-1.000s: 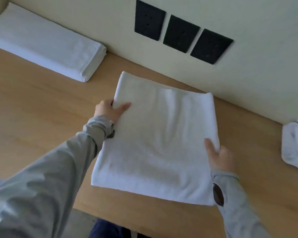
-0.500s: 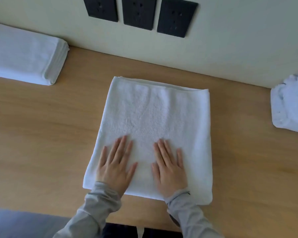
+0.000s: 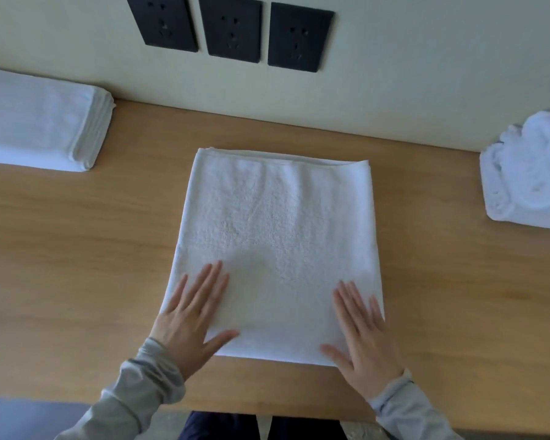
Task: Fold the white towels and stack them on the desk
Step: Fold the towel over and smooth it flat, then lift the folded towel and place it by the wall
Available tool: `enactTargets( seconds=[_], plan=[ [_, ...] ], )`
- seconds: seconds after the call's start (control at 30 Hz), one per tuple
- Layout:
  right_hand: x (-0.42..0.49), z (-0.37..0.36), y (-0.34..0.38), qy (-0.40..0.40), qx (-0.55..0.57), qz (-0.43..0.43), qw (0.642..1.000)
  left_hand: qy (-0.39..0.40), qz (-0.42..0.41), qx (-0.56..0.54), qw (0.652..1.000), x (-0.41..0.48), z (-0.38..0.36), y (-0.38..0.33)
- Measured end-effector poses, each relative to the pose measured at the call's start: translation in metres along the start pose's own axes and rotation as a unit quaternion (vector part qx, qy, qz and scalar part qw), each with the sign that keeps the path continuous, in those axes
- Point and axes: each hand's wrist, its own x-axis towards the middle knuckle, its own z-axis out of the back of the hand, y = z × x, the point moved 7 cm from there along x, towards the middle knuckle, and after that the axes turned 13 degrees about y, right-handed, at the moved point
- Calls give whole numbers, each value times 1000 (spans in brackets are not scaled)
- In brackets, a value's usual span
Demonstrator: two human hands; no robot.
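A white towel [image 3: 277, 236], folded into a rough square, lies flat in the middle of the wooden desk [image 3: 77, 249]. My left hand [image 3: 191, 315] presses flat on its near left corner, fingers straight and spread. My right hand [image 3: 362, 331] presses flat on its near right corner in the same way. A stack of folded white towels [image 3: 42, 122] sits at the far left against the wall. A bundle of loosely rolled white towels [image 3: 527, 173] lies at the far right.
Three black wall sockets [image 3: 232, 30] sit on the pale wall behind the desk. The desk's near edge runs just below my wrists, with my dark trousers [image 3: 261, 427] beneath it. Bare wood shows on both sides of the middle towel.
My hands have slid apart from the towel's near middle to its two near corners, smoothing it. A second ago they gripped the towel's left and right edges.
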Motion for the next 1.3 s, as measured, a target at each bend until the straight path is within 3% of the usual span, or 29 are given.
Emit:
enactTargets(
  seconds=[0.07, 0.2, 0.47, 0.53, 0.6, 0.7, 0.77, 0.9, 0.97, 1.07, 1.2, 1.3],
  plan=[
    [-7, -10, 11, 34, -49, 71, 996, 19, -70, 23, 997, -6, -7, -14],
    [-13, -9, -12, 84, -82, 97, 988, 60, -101, 65, 991, -14, -9, 5],
    [-16, 25, -15, -35, -51, 146, 987, 8, -172, 59, 983, -16, 11, 17],
    [-16, 37, -18, -20, 3, 132, 991, 18, -161, 35, 986, -17, 22, 20],
    [-16, 47, -25, 37, 109, 87, 989, 93, -116, 6, 989, -14, 30, 26],
    [-21, 59, -37, 126, 294, 29, 947, 215, -62, -106, 969, -15, 46, 37],
    [-21, 76, -48, 141, 370, 14, 918, 233, -48, -243, 940, -13, 70, 43],
    [5, 130, -79, 41, 479, -16, 876, 198, -25, -367, 908, 13, 119, 66],
    [32, 146, -91, -46, 554, -35, 831, 137, -3, -413, 901, 36, 138, 83],
    [78, 142, -106, -137, 621, -116, 763, 22, 76, -507, 858, 68, 140, 112],
    [132, 129, -117, -159, 585, -177, 775, -99, 206, -511, 828, 98, 115, 136],
    [157, 117, -125, -142, 569, -201, 785, -134, 252, -499, 818, 116, 106, 140]
  ],
)
